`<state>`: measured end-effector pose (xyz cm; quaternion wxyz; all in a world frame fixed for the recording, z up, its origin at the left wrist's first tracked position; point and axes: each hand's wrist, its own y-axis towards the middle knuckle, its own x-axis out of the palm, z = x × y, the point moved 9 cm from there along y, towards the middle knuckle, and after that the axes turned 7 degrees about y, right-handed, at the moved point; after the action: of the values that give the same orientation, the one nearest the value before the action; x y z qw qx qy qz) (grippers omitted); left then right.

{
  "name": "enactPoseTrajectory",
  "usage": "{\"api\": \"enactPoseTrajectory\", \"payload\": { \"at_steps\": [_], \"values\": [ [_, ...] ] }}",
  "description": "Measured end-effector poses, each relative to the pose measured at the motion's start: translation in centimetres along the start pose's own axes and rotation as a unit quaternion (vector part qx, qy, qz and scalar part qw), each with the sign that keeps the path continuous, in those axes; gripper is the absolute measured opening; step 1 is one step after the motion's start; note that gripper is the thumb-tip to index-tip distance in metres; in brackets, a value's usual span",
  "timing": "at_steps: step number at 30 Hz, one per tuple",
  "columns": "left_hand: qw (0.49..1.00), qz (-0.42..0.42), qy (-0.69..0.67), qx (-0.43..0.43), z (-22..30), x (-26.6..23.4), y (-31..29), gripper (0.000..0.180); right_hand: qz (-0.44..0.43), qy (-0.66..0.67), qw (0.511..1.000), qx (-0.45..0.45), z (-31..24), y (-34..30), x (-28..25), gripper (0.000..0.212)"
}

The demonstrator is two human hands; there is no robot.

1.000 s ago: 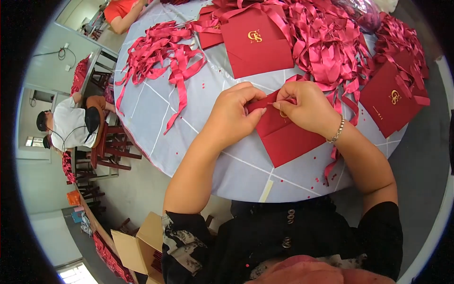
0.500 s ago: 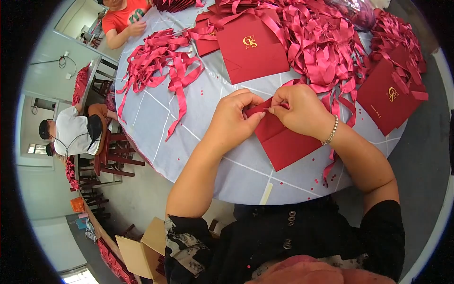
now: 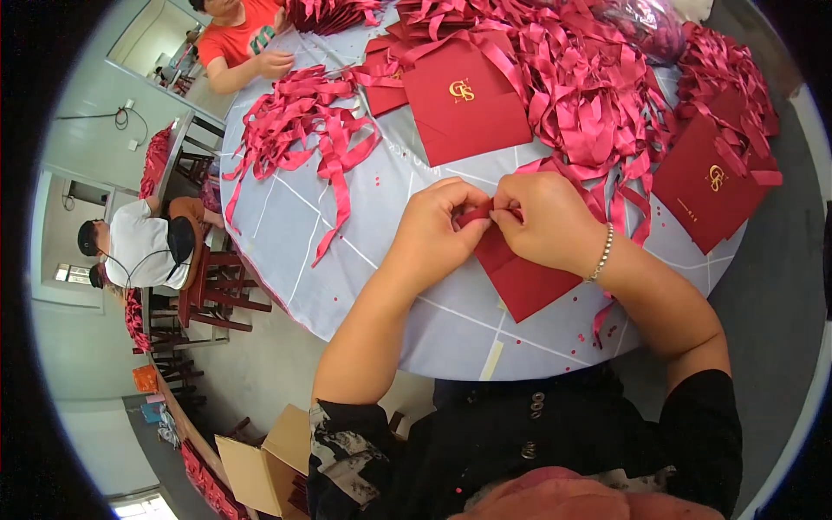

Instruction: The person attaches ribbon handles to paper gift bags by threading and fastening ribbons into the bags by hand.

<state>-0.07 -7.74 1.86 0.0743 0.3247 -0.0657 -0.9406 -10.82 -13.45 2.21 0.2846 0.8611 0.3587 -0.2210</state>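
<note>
A dark red paper gift bag (image 3: 530,282) lies flat and slanted on the table in front of me. At its far edge my left hand (image 3: 440,227) is closed, thumb and fingers pinching the bag. Close against it, my right hand (image 3: 555,224) is also closed, its fingertips pinched at the same edge. Whether ribbon is between those fingertips I cannot make out. Pink-red satin ribbon (image 3: 598,199) comes out behind my right hand, and a ribbon end (image 3: 600,322) hangs out past the bag's right side.
Red bags with gold marks (image 3: 464,117) (image 3: 718,186) lie beyond and to the right. Heaps of ribbon (image 3: 589,87) cover the far side, with a looser ribbon pile (image 3: 299,117) at left. A co-worker (image 3: 234,52) sits across the table; an open cardboard box (image 3: 260,464) stands lower left.
My hands stay at the bag's far edge and have drawn closer together, the right fingertips now against the left thumb. The whole view has shifted slightly.
</note>
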Motion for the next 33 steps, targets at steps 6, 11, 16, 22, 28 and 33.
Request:
{"api": "enactPoseTrajectory", "payload": {
  "at_steps": [6,11,16,22,28,33],
  "values": [
    [0.999,-0.019,-0.028,-0.039,-1.1,0.0,0.1,0.02,-0.036,0.041,0.998,-0.009,-0.2,-0.1,-0.3,0.005],
    [0.999,-0.029,-0.025,-0.005,-0.8,0.0,0.3,0.019,-0.003,-0.04,0.996,-0.075,-1.5,-0.1,-0.8,0.009],
    [0.999,-0.019,-0.03,-0.006,-0.6,-0.2,0.1,0.022,0.063,-0.032,0.986,-0.154,-2.8,0.3,-4.4,0.013],
    [0.996,-0.04,-0.003,0.076,1.5,0.2,-0.1,0.024,-0.153,0.005,0.983,-0.099,-1.4,0.2,-2.5,0.015],
    [0.97,-0.195,-0.127,-0.065,-1.0,1.8,-0.7,0.023,-0.157,0.002,0.984,-0.088,-1.5,-0.3,-2.3,0.012],
    [0.939,-0.329,-0.099,-0.021,-1.1,3.2,-1.7,0.021,-0.209,0.028,0.972,-0.104,-2.7,-1.0,-0.5,0.012]
  ]
}}
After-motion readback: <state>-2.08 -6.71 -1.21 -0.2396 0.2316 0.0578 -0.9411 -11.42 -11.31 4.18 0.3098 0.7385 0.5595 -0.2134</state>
